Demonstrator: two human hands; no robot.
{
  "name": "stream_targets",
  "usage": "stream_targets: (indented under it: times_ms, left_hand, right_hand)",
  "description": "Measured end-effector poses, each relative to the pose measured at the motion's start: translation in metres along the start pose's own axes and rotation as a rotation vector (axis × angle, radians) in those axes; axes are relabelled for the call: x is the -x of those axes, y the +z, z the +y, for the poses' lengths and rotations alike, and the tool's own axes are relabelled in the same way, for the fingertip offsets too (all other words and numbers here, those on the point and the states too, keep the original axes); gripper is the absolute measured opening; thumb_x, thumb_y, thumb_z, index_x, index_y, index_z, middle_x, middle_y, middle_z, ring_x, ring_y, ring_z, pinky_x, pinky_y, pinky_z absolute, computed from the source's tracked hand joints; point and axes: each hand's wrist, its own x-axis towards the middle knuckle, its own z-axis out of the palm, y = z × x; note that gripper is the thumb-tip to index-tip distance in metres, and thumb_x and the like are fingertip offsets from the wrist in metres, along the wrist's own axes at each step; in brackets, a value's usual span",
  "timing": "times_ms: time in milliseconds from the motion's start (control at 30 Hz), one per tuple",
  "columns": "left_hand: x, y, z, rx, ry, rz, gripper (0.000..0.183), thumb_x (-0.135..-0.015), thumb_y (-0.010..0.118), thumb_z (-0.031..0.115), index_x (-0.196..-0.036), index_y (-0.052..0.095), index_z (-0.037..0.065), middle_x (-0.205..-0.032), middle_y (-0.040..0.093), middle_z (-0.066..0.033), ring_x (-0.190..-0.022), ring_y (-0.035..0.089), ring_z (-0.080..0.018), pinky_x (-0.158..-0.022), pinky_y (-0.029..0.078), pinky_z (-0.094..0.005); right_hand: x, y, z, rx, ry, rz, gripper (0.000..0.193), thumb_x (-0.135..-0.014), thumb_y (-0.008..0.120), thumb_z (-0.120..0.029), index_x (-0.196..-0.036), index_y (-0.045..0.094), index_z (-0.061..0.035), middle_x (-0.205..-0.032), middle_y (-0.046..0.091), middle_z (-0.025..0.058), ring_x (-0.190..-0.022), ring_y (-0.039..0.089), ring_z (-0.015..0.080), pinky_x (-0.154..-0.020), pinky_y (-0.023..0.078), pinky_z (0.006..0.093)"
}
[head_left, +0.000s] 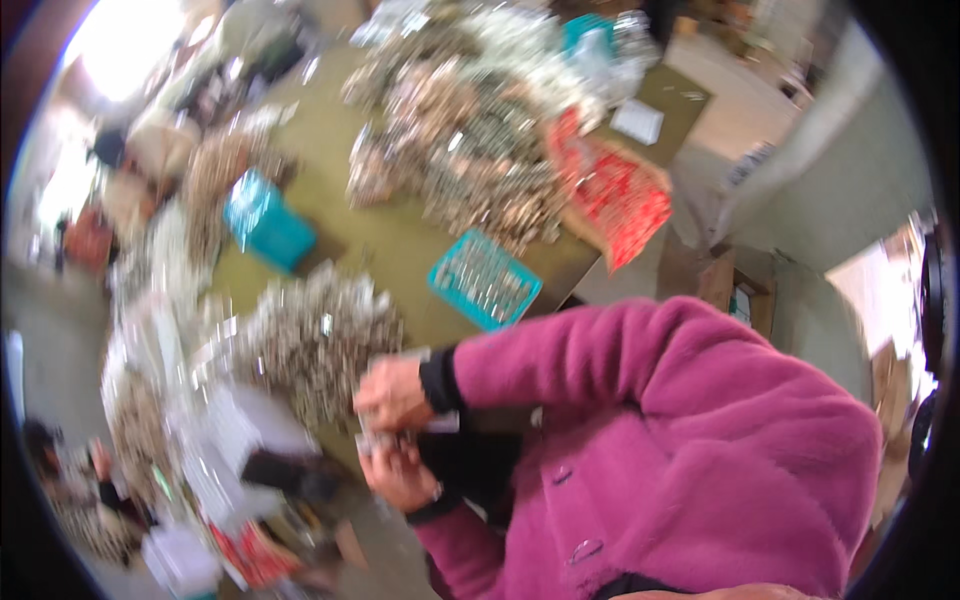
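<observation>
My left hand (400,477) and my right hand (393,394) are close together at the table's near edge, beside a heap of small grey-brown pieces (325,335). Both have curled fingers, the right one just beyond the left. A small pale thing shows at the fingertips, but motion blur hides what it is. Past my right forearm, a shallow turquoise basket (440,285) holds several small pale pieces. A deeper turquoise container (275,245) lies tipped on the table beyond the heap.
On the green table (375,245), a large mixed heap (450,140) spreads at the far side. A red-patterned sheet or bag (630,205) hangs over the edge. White plastic bags (245,430) lie at left. Another person's hand (101,460) shows at the lower left.
</observation>
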Motion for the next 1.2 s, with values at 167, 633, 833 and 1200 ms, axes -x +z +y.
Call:
stream_targets:
  times_ms: [167,633,833,1200]
  left_hand:
    - [0.003,-0.006,-0.005,0.123,0.029,-0.091,0.023,-0.087,0.054,-0.004,-0.109,0.058,0.001,-0.085,0.06,-0.0078,-0.063,0.054,-0.0137,-0.051,0.042,-0.0245]
    - [0.006,0.001,-0.002,0.072,0.048,-0.004,0.026,-0.082,0.051,-0.008,-0.105,0.061,-0.001,-0.084,0.063,-0.0113,-0.063,0.054,-0.0169,-0.05,0.04,-0.0261]
    - [0.006,0.0,-0.001,0.081,0.04,-0.067,0.028,-0.082,0.052,-0.008,-0.108,0.061,-0.002,-0.086,0.065,-0.0111,-0.063,0.055,-0.0165,-0.051,0.04,-0.0253]
    - [0.042,0.001,0.004,0.004,0.07,-0.117,0.039,-0.093,0.067,-0.005,-0.131,0.06,-0.003,-0.109,0.07,-0.0102,-0.087,0.071,-0.0173,-0.074,0.063,-0.0287]
  right_hand:
    - [0.003,-0.005,-0.001,0.04,-0.015,0.061,0.016,-0.074,0.068,-0.028,-0.077,0.065,-0.0129,-0.089,0.06,0.0045,-0.083,0.065,0.0221,-0.069,0.053,0.0376]
    - [0.023,-0.039,-0.002,-0.021,0.238,-0.023,0.027,-0.08,0.066,-0.012,-0.107,0.064,-0.0068,-0.102,0.063,0.0095,-0.093,0.064,0.028,-0.082,0.054,0.0393]
    - [0.019,-0.038,-0.01,0.027,0.246,-0.066,0.014,-0.082,0.063,-0.018,-0.09,0.066,-0.0065,-0.093,0.064,0.0111,-0.09,0.066,0.0279,-0.08,0.055,0.0377]
    - [0.009,-0.046,-0.014,0.109,0.268,-0.176,0.015,-0.083,0.063,-0.018,-0.09,0.061,-0.006,-0.087,0.061,0.0092,-0.078,0.066,0.0265,-0.07,0.055,0.0379]
